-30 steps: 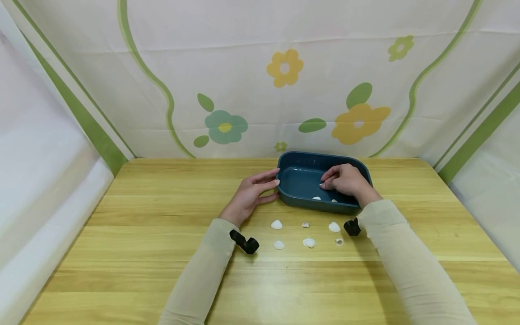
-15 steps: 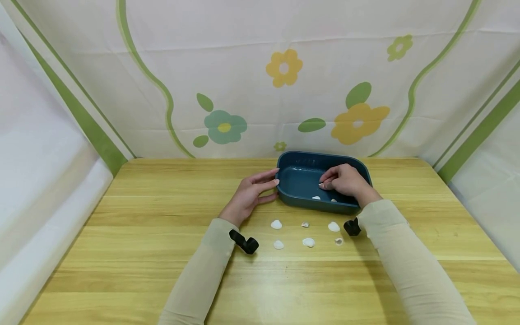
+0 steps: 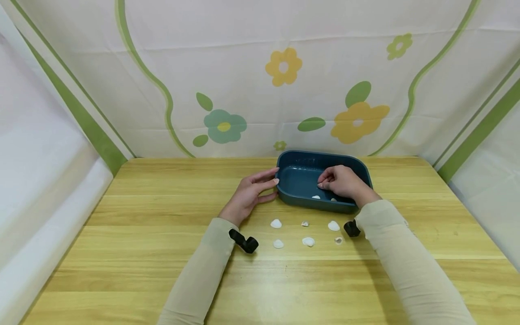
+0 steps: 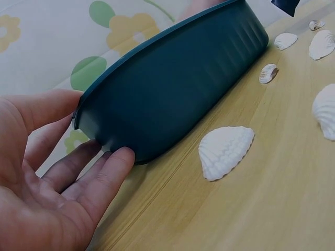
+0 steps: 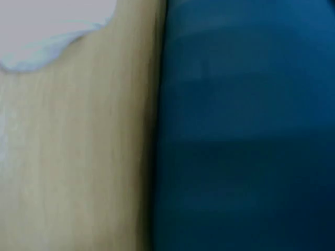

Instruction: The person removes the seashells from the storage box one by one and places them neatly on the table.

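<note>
A dark blue-green rectangular tray [image 3: 302,202] stands near the back of the table. At its left end my left hand [image 3: 249,194] touches the outer wall and rim with spread, fairly straight fingers. My right hand [image 3: 345,183] reaches inside over the right side, fingertips together low near the floor. They pinch a small pale shell, mostly hidden by the fingers. Two shells, a white one [image 3: 316,197] and a partly hidden one [image 3: 333,200], show inside by the front wall. The right wrist view shows only the tray wall [image 5: 235,130] and table, no hand.
In front of the tray, white seashells lie in two rows, among them a ribbed shell [image 4: 226,151] close to the left hand and a small broken-looking one [image 3: 338,241]. A flower-print cloth [image 3: 243,67] hangs behind the wooden table [image 3: 162,189].
My right hand has shifted very slightly left inside the tray, fingertips still together. The left hand, tray and the shells on the table show no clear movement.
</note>
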A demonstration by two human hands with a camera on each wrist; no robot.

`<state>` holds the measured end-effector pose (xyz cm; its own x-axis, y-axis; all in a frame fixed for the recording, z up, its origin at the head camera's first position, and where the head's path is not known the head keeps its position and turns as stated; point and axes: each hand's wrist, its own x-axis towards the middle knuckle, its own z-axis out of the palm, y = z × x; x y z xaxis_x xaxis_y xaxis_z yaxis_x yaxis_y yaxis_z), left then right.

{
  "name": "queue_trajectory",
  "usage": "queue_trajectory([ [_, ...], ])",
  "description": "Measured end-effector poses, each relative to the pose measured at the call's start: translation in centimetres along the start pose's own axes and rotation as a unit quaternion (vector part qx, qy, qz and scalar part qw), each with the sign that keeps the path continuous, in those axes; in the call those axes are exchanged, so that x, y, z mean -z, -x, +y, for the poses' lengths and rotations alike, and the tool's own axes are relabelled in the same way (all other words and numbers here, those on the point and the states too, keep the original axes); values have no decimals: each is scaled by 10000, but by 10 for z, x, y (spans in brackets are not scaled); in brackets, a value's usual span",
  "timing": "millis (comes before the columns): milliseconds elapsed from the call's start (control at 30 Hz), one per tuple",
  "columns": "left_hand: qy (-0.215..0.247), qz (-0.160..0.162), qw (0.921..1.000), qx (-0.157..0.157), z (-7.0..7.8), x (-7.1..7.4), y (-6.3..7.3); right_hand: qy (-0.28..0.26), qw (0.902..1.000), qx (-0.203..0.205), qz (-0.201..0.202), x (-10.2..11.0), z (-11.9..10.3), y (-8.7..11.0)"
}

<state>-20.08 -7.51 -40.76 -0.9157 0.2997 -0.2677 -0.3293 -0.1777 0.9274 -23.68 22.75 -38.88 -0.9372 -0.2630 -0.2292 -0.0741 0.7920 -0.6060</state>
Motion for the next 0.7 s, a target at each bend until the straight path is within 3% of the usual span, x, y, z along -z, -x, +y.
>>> queue_trajectory([
  [233, -35, -8, 10000, -22, 0, 0, 1, 101, 9999, 65, 50, -3, -1, 1],
  [433, -49, -25, 10000, -19, 1, 0, 1, -133, 9998, 131, 121, 0, -1, 3],
  [567, -63, -42, 10000, -31, 0, 0, 0, -747, 9972, 71, 48, 5, -1, 5],
  [700, -70, -47, 10000, -34, -1, 1, -1, -1602, 9870, 89, -5, 9, -1, 7],
])
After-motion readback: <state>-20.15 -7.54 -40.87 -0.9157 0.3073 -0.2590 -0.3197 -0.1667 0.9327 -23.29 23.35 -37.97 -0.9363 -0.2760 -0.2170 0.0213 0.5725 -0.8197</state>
